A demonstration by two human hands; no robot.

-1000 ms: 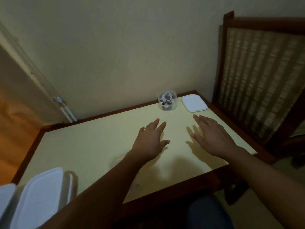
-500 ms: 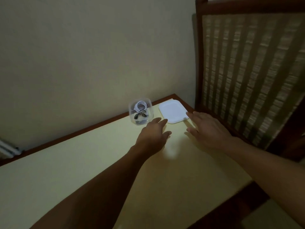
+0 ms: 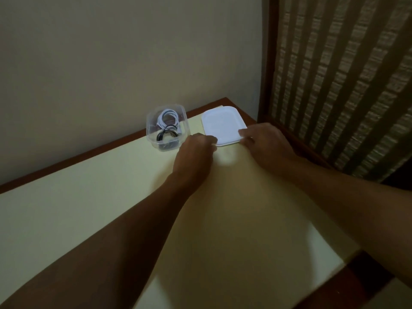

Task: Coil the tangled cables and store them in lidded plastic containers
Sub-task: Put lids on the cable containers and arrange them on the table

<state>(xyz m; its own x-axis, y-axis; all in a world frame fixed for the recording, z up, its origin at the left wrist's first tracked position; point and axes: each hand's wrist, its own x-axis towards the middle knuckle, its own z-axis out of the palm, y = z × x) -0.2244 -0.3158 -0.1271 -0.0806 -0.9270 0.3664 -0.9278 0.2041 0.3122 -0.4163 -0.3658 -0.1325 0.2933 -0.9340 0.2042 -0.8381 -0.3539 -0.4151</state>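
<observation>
A clear plastic container [image 3: 151,134] stands open at the table's far edge by the wall, with a coiled white cable [image 3: 167,118] and a coiled black cable [image 3: 166,134] inside. To its right a white lid [image 3: 223,123] lies flat on the table. My left hand [image 3: 196,150] has its fingers curled at the lid's near left corner. My right hand [image 3: 265,141] pinches the lid's near right edge, thumb on top.
The pale yellow table [image 3: 89,215] has a dark wooden rim and meets a beige wall. A woven screen in a dark wood frame [image 3: 334,85] stands close at the right, just behind the lid.
Both hands moved forward across the table to the white lid and their fingers closed on its near edge. The view swung right and closer; the white containers at the near left are out of view.
</observation>
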